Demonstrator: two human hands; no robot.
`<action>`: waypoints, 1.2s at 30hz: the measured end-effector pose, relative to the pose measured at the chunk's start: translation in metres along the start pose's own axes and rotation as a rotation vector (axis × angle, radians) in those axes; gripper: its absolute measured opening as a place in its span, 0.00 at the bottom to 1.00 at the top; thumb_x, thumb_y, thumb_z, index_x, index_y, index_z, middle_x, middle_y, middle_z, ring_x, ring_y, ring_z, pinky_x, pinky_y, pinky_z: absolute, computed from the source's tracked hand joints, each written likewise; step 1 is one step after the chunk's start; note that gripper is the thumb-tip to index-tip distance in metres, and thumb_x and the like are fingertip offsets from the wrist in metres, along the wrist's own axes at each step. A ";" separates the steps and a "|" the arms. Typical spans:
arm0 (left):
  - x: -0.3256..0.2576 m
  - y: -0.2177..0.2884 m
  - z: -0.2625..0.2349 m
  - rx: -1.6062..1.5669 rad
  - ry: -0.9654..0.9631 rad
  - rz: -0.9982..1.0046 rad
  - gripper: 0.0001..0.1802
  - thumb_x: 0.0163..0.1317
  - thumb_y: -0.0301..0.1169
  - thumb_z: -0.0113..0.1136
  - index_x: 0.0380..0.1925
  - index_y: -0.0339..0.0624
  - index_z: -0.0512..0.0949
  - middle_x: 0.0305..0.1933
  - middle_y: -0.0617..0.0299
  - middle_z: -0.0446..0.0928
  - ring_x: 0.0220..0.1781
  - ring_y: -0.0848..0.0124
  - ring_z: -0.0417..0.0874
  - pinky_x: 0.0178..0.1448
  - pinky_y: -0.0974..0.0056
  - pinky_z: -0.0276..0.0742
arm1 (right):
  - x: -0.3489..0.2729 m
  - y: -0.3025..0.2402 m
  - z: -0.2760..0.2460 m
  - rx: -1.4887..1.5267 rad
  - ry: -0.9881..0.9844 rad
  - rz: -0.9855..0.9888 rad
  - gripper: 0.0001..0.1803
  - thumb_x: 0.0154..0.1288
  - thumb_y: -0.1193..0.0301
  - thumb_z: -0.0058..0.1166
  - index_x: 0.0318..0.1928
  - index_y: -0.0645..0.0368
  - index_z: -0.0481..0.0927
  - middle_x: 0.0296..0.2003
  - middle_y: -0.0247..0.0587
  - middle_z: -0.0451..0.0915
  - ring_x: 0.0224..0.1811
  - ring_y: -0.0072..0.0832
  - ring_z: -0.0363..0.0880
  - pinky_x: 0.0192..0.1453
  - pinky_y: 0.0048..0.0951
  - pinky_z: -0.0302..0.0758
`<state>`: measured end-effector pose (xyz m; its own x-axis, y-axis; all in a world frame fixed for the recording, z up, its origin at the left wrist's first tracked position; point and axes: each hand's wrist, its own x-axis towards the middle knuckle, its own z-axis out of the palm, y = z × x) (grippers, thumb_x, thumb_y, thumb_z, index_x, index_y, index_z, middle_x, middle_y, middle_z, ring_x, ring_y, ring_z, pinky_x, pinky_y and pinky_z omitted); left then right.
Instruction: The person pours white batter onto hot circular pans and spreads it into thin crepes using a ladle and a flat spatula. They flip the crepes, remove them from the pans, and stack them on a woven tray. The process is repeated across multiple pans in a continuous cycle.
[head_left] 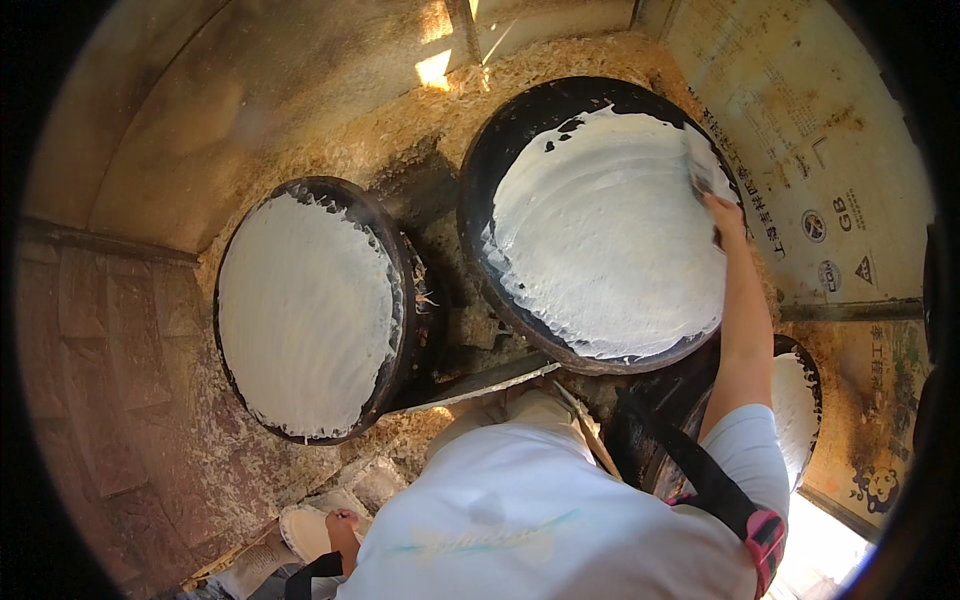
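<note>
My right hand [728, 218] is closed around a flat scraper [698, 175], smeared with white, at the right side of a large round black griddle [520, 105]. The scraper's far part lies against a layer of white batter [600, 235] that covers most of the griddle. Bare dark metal shows along the rim, mostly at the far edge. Low at the left, beside my body, my left hand [343, 524] has its fingers curled next to a whitish rounded thing [304, 530]. Whether it grips anything there is hidden.
A second round griddle [408, 330], coated with white batter [305, 310], stands at the left. A third white-coated griddle [797, 405] is partly hidden behind my right arm. Printed boards [800, 130] wall the right side. Crumbly tan debris [330, 150] lies around the griddles.
</note>
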<state>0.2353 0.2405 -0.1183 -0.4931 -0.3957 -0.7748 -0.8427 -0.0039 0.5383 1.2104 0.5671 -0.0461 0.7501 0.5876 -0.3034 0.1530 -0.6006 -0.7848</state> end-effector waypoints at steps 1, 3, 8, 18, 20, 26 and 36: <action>0.001 0.000 0.000 0.000 0.001 -0.004 0.15 0.65 0.43 0.45 0.22 0.50 0.65 0.16 0.69 0.66 0.16 0.73 0.66 0.23 0.70 0.66 | -0.010 -0.006 0.017 0.094 -0.079 -0.036 0.24 0.55 0.55 0.59 0.44 0.61 0.80 0.35 0.37 0.80 0.33 0.24 0.74 0.38 0.28 0.71; 0.004 0.001 0.000 0.006 0.000 -0.008 0.16 0.65 0.43 0.45 0.21 0.50 0.65 0.15 0.69 0.65 0.17 0.73 0.65 0.23 0.70 0.66 | -0.048 -0.020 0.060 0.091 -0.273 -0.243 0.24 0.58 0.56 0.57 0.47 0.62 0.78 0.36 0.36 0.81 0.36 0.24 0.74 0.44 0.26 0.70; 0.013 0.011 -0.005 -0.012 -0.108 -0.142 0.17 0.65 0.42 0.45 0.19 0.50 0.64 0.14 0.69 0.64 0.17 0.72 0.65 0.24 0.69 0.67 | -0.156 -0.043 0.124 -0.742 -0.489 -0.709 0.19 0.56 0.62 0.56 0.50 0.45 0.76 0.36 0.44 0.77 0.39 0.43 0.78 0.42 0.39 0.74; 0.003 0.010 -0.016 -0.009 -0.125 -0.129 0.19 0.65 0.48 0.45 0.21 0.51 0.65 0.13 0.70 0.62 0.16 0.75 0.65 0.20 0.71 0.67 | 0.013 -0.025 -0.008 -0.352 0.101 -0.137 0.20 0.53 0.60 0.61 0.45 0.54 0.79 0.38 0.39 0.82 0.37 0.31 0.79 0.39 0.32 0.74; 0.003 0.008 -0.015 0.051 -0.193 -0.118 0.19 0.66 0.49 0.42 0.21 0.51 0.65 0.13 0.70 0.63 0.15 0.74 0.65 0.20 0.71 0.67 | 0.024 -0.024 0.000 -0.173 0.071 0.118 0.22 0.54 0.57 0.60 0.45 0.59 0.79 0.39 0.38 0.81 0.36 0.28 0.79 0.38 0.30 0.74; -0.002 0.016 -0.018 0.055 -0.140 -0.115 0.19 0.67 0.48 0.42 0.21 0.51 0.66 0.12 0.71 0.64 0.15 0.76 0.67 0.21 0.72 0.68 | -0.077 -0.049 0.114 -0.093 -0.408 -0.454 0.26 0.58 0.53 0.54 0.49 0.60 0.77 0.38 0.46 0.81 0.38 0.33 0.79 0.45 0.31 0.72; 0.002 0.014 -0.023 0.078 -0.275 -0.106 0.15 0.66 0.41 0.45 0.20 0.52 0.65 0.12 0.72 0.64 0.14 0.77 0.67 0.21 0.71 0.69 | -0.024 -0.076 0.059 -0.634 0.099 -0.600 0.19 0.50 0.63 0.61 0.44 0.51 0.78 0.41 0.42 0.80 0.41 0.38 0.79 0.42 0.35 0.74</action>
<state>0.2273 0.2187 -0.1041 -0.4324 -0.1337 -0.8917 -0.9015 0.0431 0.4307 1.1428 0.6304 -0.0107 0.4764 0.8687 0.1355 0.8459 -0.4108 -0.3401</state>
